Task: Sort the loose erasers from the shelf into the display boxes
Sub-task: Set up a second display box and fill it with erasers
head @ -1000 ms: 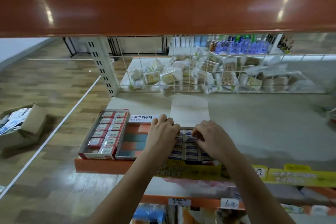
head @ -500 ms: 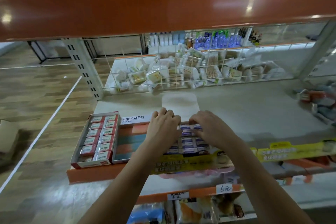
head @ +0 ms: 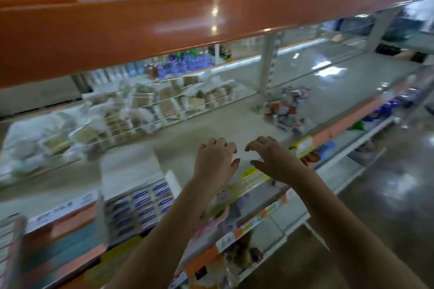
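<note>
While your view is blurred, read it left to right: at lower left the display box of blue-labelled erasers (head: pixel 141 204) looks nearly full. Mid-frame, your left hand (head: pixel 217 159) and right hand (head: pixel 272 159) hover over the shelf (head: pixel 187 145), fingers loosely curled, holding nothing. At right centre the loose erasers (head: pixel 287 110) lie heaped, unsorted. Judgement: much left.

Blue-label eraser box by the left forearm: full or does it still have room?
Looks full. The display box shows packed rows of blue-label erasers with no gap visible. Motion blur hides its near edge, so that end cannot be confirmed.
</note>
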`<state>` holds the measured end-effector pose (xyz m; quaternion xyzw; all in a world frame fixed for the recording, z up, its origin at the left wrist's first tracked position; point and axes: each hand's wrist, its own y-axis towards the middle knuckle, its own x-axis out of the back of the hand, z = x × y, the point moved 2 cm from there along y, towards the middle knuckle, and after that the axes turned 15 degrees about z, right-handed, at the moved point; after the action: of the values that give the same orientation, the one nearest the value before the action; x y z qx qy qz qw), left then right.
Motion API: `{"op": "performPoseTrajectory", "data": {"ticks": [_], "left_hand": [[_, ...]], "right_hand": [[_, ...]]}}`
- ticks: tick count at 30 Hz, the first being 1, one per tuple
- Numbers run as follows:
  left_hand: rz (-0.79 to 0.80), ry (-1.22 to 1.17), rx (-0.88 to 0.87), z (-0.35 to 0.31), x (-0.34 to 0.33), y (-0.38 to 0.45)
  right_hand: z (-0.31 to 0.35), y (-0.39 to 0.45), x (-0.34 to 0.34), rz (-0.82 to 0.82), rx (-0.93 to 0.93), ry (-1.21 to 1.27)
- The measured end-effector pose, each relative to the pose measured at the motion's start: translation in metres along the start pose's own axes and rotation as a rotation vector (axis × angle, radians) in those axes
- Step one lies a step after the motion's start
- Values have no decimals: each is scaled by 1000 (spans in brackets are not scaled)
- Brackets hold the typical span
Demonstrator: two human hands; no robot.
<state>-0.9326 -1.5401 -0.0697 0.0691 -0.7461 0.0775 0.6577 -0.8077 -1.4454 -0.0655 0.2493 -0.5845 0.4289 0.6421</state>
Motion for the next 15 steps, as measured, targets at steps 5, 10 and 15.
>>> {"op": "performPoseTrajectory", "data": {"ticks": [5, 10, 15], "left_hand": [[35, 12, -31, -77, -13, 67], [51, 48, -27, -149, -25, 130], [46, 3, -31, -185, -33, 179]], "right_hand": [[-95, -26, 8, -6, -136, 42], [-183, -43, 15, -3, -217, 34], [-248, -44, 19, -9, -235, 89]]}}
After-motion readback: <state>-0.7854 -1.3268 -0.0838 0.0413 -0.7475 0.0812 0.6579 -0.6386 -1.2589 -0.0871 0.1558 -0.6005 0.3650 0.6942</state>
